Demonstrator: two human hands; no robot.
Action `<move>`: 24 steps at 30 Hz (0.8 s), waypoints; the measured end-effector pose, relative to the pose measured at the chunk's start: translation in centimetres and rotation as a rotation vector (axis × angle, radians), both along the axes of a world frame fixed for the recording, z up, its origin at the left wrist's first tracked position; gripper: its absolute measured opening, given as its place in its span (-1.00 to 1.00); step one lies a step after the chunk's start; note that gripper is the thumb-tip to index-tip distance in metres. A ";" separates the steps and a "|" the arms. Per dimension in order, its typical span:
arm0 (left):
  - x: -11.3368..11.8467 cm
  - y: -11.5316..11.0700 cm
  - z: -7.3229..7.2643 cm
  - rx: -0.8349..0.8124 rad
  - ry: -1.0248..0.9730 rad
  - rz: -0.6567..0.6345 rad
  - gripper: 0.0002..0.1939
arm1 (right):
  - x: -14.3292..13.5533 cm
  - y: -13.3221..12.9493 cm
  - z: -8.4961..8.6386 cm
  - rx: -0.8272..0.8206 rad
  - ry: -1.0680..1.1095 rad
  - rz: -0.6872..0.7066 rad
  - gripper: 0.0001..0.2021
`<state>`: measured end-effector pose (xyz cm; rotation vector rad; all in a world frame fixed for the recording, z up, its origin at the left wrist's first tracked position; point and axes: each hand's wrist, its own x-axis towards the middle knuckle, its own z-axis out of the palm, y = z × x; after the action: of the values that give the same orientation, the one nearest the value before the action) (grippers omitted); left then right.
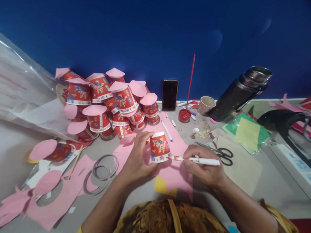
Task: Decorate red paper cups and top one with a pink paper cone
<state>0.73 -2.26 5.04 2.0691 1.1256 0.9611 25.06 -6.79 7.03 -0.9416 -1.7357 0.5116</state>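
Patterned cup (160,147) in left hand (140,156) — red material (184,114) in small tub (183,120)

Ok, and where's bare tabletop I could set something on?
The largest bare patch is grey tabletop between the cream sheet and white power strip. A smaller one separates the pink cutout sheet from your left forearm. It's crowded at left with stacked paper cups, and beyond your right hand with the vacuum flask.

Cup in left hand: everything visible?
The paper-looking cup is red, with a multicoloured printed figure, patterned lower band and white upper end. It is inverted, narrower end up, slightly tilted, over pink paper. The left hand grips its left side; the right hand holds a marker, tip at or near the cup's lower right edge.
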 end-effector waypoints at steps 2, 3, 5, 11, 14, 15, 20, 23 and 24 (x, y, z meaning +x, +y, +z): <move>0.0 0.0 -0.1 0.003 0.000 -0.009 -0.25 | 0.0 0.0 0.0 0.001 0.008 -0.004 -0.91; -0.1 0.0 -0.1 0.005 0.002 -0.016 -0.25 | 0.0 0.0 0.1 0.002 0.006 -0.004 -0.91; -0.1 0.0 -0.1 0.008 0.008 -0.022 -0.24 | 0.0 0.0 0.1 -0.005 -0.013 0.001 -0.91; 0.0 -0.1 0.1 0.007 0.007 -0.006 -0.25 | 0.0 -0.1 0.1 -0.020 -0.013 -0.009 -0.91; -0.1 0.0 -0.1 0.025 0.015 -0.024 -0.23 | 0.0 -0.1 0.0 -0.006 0.012 -0.021 -0.90; -0.2 0.0 -0.2 0.029 0.019 -0.030 -0.22 | 0.0 -0.1 0.0 -0.009 0.006 -0.020 -0.90; -0.2 0.0 -0.2 0.034 0.013 -0.034 -0.22 | 0.0 -0.1 0.2 -0.027 -0.029 -0.007 -0.90; -0.1 0.0 -0.1 0.033 0.001 -0.029 -0.23 | 0.0 -0.1 0.2 -0.024 -0.019 -0.010 -0.90; 0.0 -0.1 -0.1 0.031 0.000 -0.028 -0.23 | 0.0 -0.1 0.2 -0.023 -0.017 -0.013 -0.90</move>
<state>0.68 -2.31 4.94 2.1042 1.0850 0.9703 25.08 -6.93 7.27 -0.9751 -1.7409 0.5181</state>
